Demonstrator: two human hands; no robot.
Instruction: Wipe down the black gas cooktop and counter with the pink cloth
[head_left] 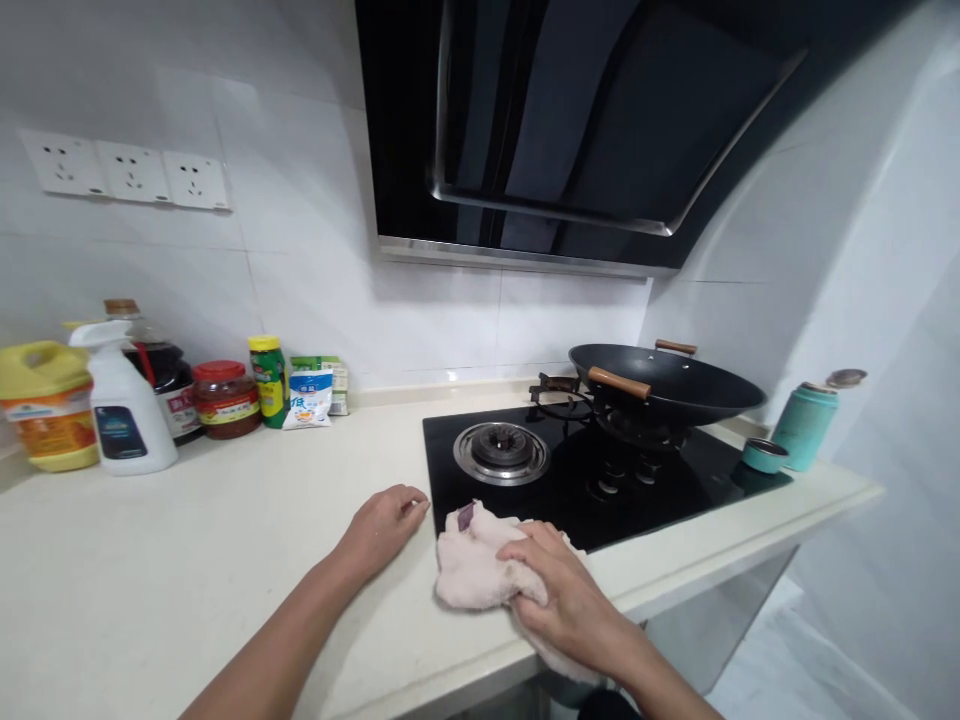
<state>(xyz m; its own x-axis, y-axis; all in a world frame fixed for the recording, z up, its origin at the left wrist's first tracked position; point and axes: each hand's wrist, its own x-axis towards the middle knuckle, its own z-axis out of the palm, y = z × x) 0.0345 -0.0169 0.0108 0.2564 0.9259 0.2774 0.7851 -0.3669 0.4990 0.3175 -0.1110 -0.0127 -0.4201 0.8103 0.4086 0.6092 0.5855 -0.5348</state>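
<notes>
Cream table (225,560): your left hand (386,525) rests half-curled, seemingly empty; pink cloth (476,575) is bunched in your right hand (562,590) at the cooktop (697,490)'s front edge, wiping apparently under way; left burner (501,450) stands uncovered, beneath the wok (667,385) probably remains.

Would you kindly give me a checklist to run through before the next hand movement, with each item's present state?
1. Cloth gripped by the right hand: ok.
2. Left hand free: ok, nothing visible in it.
3. Cloth clear of the front edge of the counter: not ok, part hangs past it.
4. Wok apart from the cloth: ok.
5. Left burner cool: cannot tell; no flame shows.
</notes>
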